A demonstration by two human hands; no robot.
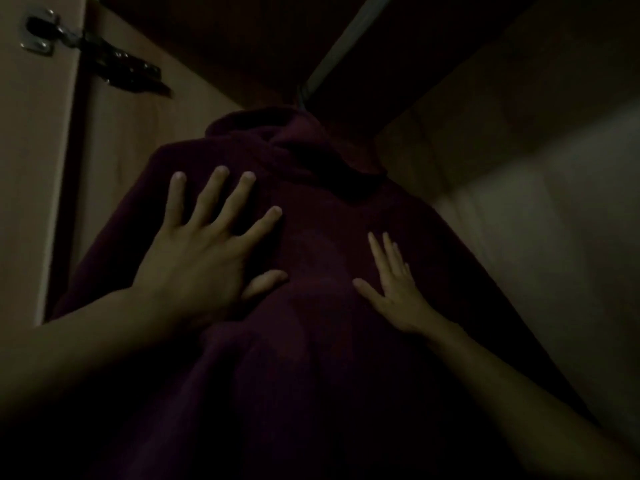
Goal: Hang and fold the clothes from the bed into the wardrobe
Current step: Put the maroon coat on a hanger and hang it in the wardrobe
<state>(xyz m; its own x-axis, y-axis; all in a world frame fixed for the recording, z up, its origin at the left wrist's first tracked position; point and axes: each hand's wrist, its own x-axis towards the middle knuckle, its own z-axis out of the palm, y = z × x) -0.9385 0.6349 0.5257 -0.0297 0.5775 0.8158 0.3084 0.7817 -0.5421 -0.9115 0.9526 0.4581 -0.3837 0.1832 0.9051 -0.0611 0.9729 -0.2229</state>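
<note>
Hanging in the middle, under the slanting metal rail (pixel 341 46) inside the pale wooden wardrobe (pixel 145 133): a dark maroon hooded sweatshirt (pixel 311 323), hood uppermost. Flat on its front, fingers spread, left hand (pixel 204 258) to the left and higher, right hand (pixel 394 289) to the right, apart. At upper left, on the wardrobe side, a metal door hinge (pixel 93 53).
</note>
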